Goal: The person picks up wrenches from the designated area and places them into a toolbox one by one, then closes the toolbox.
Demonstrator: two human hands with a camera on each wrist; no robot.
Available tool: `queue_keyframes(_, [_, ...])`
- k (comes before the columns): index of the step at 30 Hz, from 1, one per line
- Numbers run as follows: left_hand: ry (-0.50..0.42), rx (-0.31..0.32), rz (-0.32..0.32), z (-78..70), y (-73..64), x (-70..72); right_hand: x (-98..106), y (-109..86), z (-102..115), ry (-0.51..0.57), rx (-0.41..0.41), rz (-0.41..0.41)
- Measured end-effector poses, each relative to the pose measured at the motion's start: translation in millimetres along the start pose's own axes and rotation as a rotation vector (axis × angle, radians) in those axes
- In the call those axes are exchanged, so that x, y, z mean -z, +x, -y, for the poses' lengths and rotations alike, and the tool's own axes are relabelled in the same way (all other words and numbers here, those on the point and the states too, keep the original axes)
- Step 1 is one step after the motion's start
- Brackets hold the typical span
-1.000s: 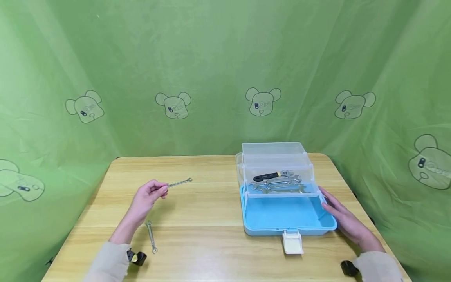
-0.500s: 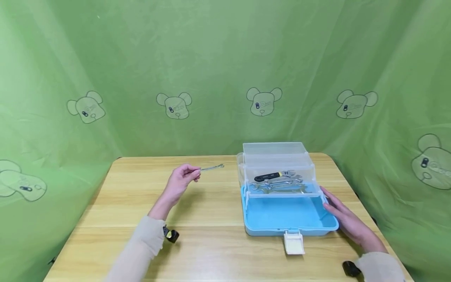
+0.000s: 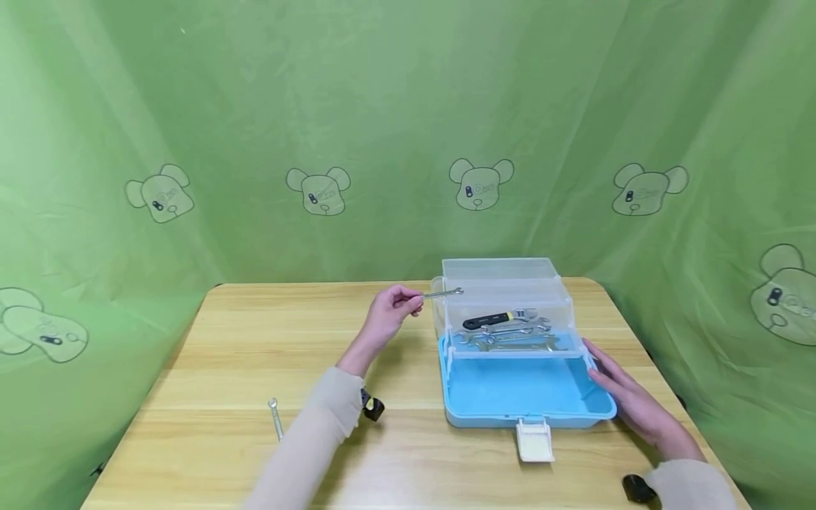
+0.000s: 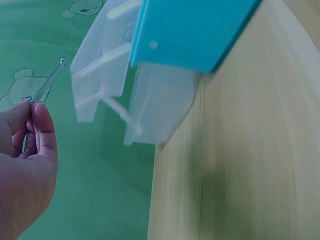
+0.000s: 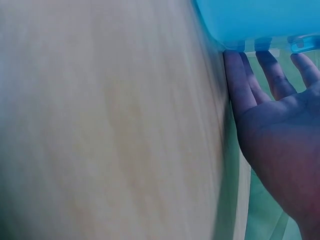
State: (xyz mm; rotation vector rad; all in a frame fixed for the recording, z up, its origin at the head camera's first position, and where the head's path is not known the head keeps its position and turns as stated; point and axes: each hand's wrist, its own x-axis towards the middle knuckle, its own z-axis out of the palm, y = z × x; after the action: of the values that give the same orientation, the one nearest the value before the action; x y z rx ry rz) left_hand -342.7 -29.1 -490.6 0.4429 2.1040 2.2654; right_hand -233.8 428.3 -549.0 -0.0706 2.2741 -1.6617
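Between thumb and fingertips my left hand [image 3: 390, 312] pinches one end of a small silver wrench [image 3: 444, 293], raised at the toolbox's left side. In the left wrist view the wrench [image 4: 50, 80] points away from the hand [image 4: 30, 150]. The open toolbox [image 3: 519, 421] has a blue base and clear fold-out trays. One tray holds an adjustable wrench [image 3: 491, 321] with a black handle and several silver wrenches [image 3: 516, 340]. My right hand [image 3: 634, 400] rests with extended fingers against the box's right side; in the right wrist view its fingertips [image 5: 265, 62] touch the blue wall.
Another silver wrench [image 3: 275, 416] lies on the wooden table [image 3: 210, 368], partly covered by the left sleeve. A white latch [image 3: 534, 443] hangs down at the box's front. Green cloth [image 3: 395, 106] stands behind and beside the table.
My left hand has carried the small wrench rightward and farther back, from the table's left part to the toolbox's clear trays. The right hand stays at the box's side.
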Motion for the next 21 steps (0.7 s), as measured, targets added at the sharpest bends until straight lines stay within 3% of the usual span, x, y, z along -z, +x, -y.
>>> queue_keyframes(7, [0.030,-0.025,0.000,9.5,15.9,-24.5,0,0.8,-1,-0.009,-0.019,0.002])
queue_keyframes(13, [0.084,-0.045,0.005,12.1,21.6,-41.7,0,0.1,-1,-0.015,-0.038,0.001])
queue_keyframes(21, [0.174,-0.049,-0.002,8.5,24.7,-52.8,0,1.3,-1,-0.014,-0.036,0.002])
